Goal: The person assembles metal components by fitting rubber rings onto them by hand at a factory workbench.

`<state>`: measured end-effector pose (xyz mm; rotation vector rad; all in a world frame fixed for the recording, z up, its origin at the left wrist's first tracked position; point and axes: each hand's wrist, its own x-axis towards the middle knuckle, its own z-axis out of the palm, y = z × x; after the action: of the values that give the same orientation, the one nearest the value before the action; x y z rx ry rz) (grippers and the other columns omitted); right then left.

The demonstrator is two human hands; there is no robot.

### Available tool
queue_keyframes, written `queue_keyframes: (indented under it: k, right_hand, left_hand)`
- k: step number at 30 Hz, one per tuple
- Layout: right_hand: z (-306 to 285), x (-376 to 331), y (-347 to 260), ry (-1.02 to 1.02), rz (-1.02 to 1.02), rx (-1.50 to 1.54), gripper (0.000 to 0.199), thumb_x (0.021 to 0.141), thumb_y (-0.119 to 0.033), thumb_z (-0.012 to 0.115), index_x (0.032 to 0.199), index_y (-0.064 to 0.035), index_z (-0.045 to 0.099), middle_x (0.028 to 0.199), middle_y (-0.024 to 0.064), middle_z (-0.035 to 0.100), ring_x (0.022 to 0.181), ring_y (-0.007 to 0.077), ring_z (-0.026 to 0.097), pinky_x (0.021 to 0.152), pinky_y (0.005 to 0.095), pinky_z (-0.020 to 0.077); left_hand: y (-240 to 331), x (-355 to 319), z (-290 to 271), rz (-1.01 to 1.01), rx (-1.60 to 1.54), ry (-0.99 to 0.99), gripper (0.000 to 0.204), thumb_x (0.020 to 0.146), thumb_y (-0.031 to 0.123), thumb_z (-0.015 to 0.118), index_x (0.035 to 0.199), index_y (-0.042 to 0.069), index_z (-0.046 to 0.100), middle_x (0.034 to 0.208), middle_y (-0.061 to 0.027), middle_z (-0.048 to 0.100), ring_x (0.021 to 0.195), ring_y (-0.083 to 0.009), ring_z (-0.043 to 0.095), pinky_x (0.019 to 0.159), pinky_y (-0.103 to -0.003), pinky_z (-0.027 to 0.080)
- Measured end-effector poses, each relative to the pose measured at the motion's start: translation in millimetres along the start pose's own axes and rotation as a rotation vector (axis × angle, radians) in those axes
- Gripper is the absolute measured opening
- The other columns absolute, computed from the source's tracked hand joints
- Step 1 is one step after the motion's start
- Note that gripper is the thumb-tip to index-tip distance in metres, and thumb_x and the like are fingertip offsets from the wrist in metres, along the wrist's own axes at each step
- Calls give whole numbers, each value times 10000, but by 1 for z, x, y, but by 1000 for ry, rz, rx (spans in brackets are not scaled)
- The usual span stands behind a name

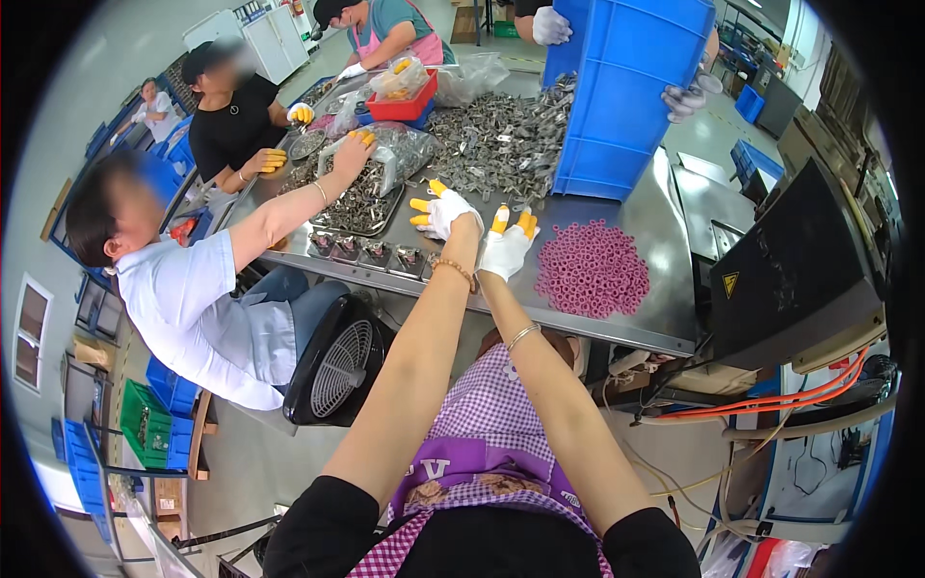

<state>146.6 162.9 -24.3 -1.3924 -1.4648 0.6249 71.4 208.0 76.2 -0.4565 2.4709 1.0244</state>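
Note:
Both my hands wear white gloves with yellow fingertips and rest over the metal table (617,214). My left hand (450,214) has its fingers spread at the near edge of the heap of small metal parts (501,135); I see nothing held in it. Just to its right, my right hand (505,252) points forward with its fingers apart, close to a few loose metal pieces. Whether a small piece touches its fingertips is too small to tell. A spread of pink rings (592,270) lies right of my right hand, apart from it.
A blue crate (626,96), tipped on its side, is held by a gloved person behind the heap. At left, a co-worker (207,299) reaches over a tray of metal parts (361,207). A red bin (403,101) stands farther back. A black machine box (795,270) stands at right.

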Motion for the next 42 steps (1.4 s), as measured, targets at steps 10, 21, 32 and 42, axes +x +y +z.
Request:
queue_keyframes:
  k: [10, 21, 32, 42]
  right_hand:
    - [-5, -13, -2, 137, -215, -165, 743, 863, -438, 605, 1418, -21, 341, 1408, 247, 405, 1297, 461, 366, 1092, 476, 303]
    - [-8, -15, -8, 109, -175, -141, 820, 871, -494, 560, 1457, 0, 268, 1425, 314, 337, 1334, 460, 314, 1135, 484, 204]
    - [-6, -9, -5, 55, -183, -346, 849, 870, -589, 491, 1463, -19, 281, 1427, 310, 349, 1346, 450, 311, 1139, 477, 192]
    - [-4, -13, -13, 23, -181, -254, 846, 874, -613, 466, 1465, -32, 294, 1438, 321, 334, 1352, 445, 308, 1132, 476, 202]
  left_hand:
    - [-41, 38, 32, 289, -185, 183, 518, 945, 353, 341, 1193, -46, 559, 1295, -294, 517, 1287, -417, 407, 1095, -473, 308]
    - [-13, 76, 41, 151, 92, 65, 525, 946, 349, 352, 1211, -62, 542, 1323, -333, 473, 1340, -479, 320, 1133, -514, 232]
    - [-44, 51, 39, 407, -77, 267, 504, 941, 372, 375, 1134, -53, 566, 1315, -335, 477, 1347, -499, 287, 1131, -538, 201]
    - [-38, 83, 39, 335, -77, 286, 629, 983, 420, 265, 1330, -61, 476, 1508, -315, 222, 1389, -459, 238, 1151, -493, 180]
